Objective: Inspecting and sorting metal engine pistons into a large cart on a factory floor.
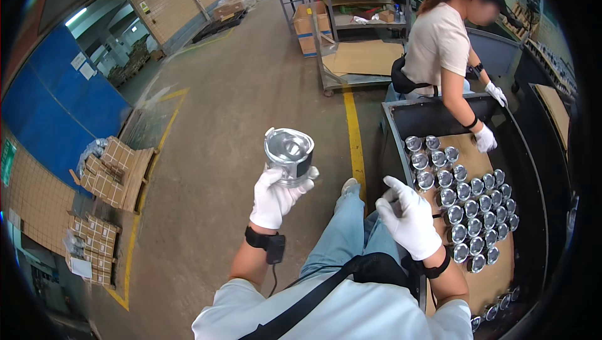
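My left hand (280, 196), in a white glove, grips a shiny metal engine piston (288, 155) by its lower part. The piston is raised over the floor with its hollowed crown tilted up toward me. My right hand (411, 221), also gloved in white, hovers by the near left edge of a dark cart. Its thumb and forefinger are bent and apart; a greyish patch shows between them, too unclear to name. Rows of similar pistons (475, 208) stand on the cardboard sheet (448, 290) inside the cart, just right of this hand.
A co-worker (439, 39) in white gloves leans over the cart's far end. Ahead stands a metal shelf trolley (364, 81) with cardboard on it. Pallets of wrapped boxes (106, 177) line the left, beside a blue door (63, 101). Yellow lines (354, 133) mark the floor.
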Action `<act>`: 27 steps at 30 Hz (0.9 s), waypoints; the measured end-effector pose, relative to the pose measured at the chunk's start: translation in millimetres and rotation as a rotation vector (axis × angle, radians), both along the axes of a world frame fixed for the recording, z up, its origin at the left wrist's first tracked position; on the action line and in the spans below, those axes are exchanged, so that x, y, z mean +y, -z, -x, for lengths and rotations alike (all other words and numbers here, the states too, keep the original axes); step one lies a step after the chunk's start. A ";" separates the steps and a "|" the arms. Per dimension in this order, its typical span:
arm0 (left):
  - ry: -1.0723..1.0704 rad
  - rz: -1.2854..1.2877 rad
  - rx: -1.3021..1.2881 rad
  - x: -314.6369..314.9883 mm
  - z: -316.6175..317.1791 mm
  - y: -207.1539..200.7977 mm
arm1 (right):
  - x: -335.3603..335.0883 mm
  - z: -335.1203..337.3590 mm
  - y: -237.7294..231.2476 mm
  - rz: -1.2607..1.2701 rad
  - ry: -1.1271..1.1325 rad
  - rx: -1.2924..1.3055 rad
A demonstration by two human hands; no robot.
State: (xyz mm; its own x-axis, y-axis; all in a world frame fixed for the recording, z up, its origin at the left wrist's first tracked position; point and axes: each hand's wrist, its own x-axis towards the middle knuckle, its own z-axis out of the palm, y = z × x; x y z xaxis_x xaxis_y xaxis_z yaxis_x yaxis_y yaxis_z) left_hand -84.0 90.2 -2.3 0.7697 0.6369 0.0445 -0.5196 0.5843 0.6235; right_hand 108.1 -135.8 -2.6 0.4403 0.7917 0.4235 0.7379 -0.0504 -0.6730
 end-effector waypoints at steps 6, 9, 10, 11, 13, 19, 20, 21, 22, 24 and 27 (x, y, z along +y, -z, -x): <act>0.148 -0.115 -0.034 -22.8 -35.9 1.8 | -2.9 4.5 -8.6 -0.143 -0.014 0.108; 0.256 -0.071 -0.057 -35.0 -54.2 -1.8 | -11.0 5.2 -10.6 -0.225 0.048 0.200; 0.174 -0.159 0.004 -42.1 -61.8 -1.7 | -15.1 4.4 -7.4 -0.314 0.023 0.281; 0.090 -0.250 0.062 -49.1 -69.7 -3.4 | -19.4 3.3 -4.8 -0.406 -0.005 0.359; 0.107 -0.317 0.100 -60.0 -83.5 -6.4 | -28.2 2.9 -3.9 -0.459 -0.008 0.442; 0.167 -0.416 0.147 -93.6 -117.7 -15.3 | -49.2 -1.7 -2.6 -0.564 0.092 0.673; 0.203 -0.419 0.141 -94.9 -124.0 -11.7 | -50.0 -5.9 4.2 -0.566 0.092 0.614; 0.135 -0.604 0.168 -93.0 -130.0 -5.1 | -52.0 -6.1 -0.5 -0.495 0.126 0.530; 0.082 -0.780 0.183 -100.5 -140.6 1.7 | -53.1 -13.5 0.5 -0.478 0.140 0.287; 0.204 -0.776 0.142 -119.1 -150.0 -0.3 | -50.4 -26.2 26.1 -0.411 0.181 0.034; 0.366 -0.857 0.217 -134.8 -159.6 3.8 | -70.9 -38.0 20.7 -0.193 0.056 0.889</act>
State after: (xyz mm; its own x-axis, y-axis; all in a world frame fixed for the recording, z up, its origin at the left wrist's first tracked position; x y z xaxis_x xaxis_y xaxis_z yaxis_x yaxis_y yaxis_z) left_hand 75.6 -44.6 -6.1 0.9609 0.1721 0.2168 -0.2180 -0.0121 0.9759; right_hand 146.1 -206.7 -23.3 0.7034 0.7100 0.0329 -0.0567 0.1021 -0.9932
